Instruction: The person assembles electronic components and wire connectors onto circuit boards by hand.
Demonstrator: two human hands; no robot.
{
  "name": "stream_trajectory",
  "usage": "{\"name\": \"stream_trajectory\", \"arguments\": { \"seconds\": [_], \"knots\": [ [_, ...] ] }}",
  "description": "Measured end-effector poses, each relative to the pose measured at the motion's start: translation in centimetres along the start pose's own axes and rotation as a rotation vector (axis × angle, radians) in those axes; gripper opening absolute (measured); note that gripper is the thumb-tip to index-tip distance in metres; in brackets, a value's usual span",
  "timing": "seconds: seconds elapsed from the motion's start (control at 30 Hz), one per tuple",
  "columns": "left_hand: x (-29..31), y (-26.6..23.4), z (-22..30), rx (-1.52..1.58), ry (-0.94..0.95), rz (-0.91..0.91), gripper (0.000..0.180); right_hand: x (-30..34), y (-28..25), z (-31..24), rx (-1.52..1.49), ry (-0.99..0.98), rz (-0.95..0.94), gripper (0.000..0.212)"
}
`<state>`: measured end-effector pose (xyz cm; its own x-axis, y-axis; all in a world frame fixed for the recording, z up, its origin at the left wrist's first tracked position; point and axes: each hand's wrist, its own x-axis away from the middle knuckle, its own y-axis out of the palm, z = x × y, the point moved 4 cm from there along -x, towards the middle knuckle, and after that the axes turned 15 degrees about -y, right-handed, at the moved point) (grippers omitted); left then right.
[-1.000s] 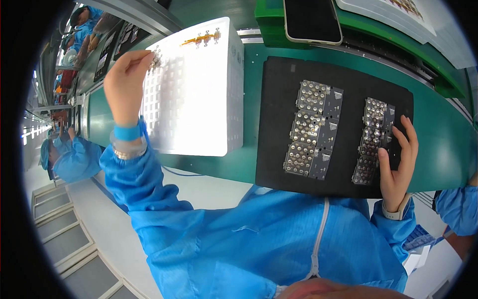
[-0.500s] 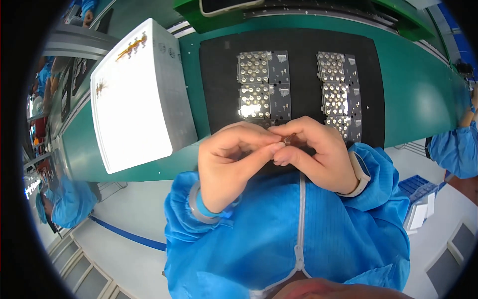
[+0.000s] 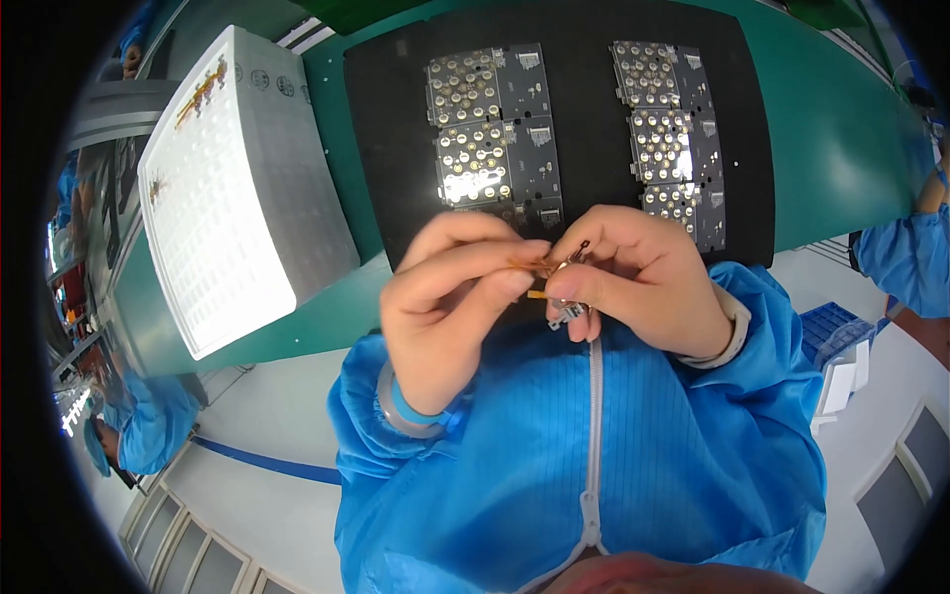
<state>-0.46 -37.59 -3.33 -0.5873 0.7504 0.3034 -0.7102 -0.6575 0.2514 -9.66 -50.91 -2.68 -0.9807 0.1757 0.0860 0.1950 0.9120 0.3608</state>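
My left hand (image 3: pixel 440 307) pinches the thin orange end of a small flex circuit (image 3: pixel 532 264) between thumb and fingertips. In my right hand (image 3: pixel 648 277), thumb and forefinger close on the same piece, at its silvery metal connector end (image 3: pixel 568 315), and a dark tip sticks up past the fingers. Both hands meet above the near edge of a black mat (image 3: pixel 584 119). On that mat lie a left column of circuit boards (image 3: pixel 470 89) and a right column of boards (image 3: pixel 661 144), each dotted with round silvery contacts. My hands partly cover the nearest left board.
A white box-shaped tray (image 3: pixel 218 228) stands at the left, with small orange flex pieces (image 3: pixel 205 94) on its top. The green bench (image 3: pixel 831 158) runs under everything. A blue crate (image 3: pixel 831 332) sits at the lower right. Co-workers in blue (image 3: pixel 148 426) are at both sides.
The view has shifted, so the mat and boards sit higher. My fingers have turned the flex circuit, and its metal end and orange strip now show between my hands.
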Motion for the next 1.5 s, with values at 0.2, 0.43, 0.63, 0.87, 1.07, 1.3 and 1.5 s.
{"name": "stream_trajectory", "arguments": {
  "seconds": [0.2,0.43,0.63,0.87,1.07,1.3,1.5],
  "knots": [
    [-0.3,-0.3,2.3,-0.348,0.295,-0.070,0.020,0.4,-0.2,-0.1,-0.022,0.090,-0.008,0.012],
    [0.4,0.5,3.4,-0.989,0.443,-0.068,0.024,1.0,-1.2,-1.1,0.199,0.121,-0.041,0.012],
    [1.1,0.7,2.3,-1.368,0.585,-0.093,0.027,1.0,-1.7,-1.2,0.489,0.091,-0.062,0.014],
    [0.9,0.7,1.8,-1.418,0.430,-0.064,0.038,0.5,-3.1,-0.6,0.697,0.151,0.072,0.018],
    [1.5,1.7,0.0,-1.619,0.474,0.051,0.042,0.3,-3.2,-0.5,0.757,0.131,0.064,0.020],
    [1.7,1.6,-0.6,-1.668,0.495,0.079,0.037,0.3,-3.4,-0.5,0.785,0.116,0.049,0.019],
    [1.6,1.9,-0.8,-1.687,0.510,0.084,0.035,0.4,-3.7,-0.4,0.792,0.107,0.045,0.020]
  ]
}}
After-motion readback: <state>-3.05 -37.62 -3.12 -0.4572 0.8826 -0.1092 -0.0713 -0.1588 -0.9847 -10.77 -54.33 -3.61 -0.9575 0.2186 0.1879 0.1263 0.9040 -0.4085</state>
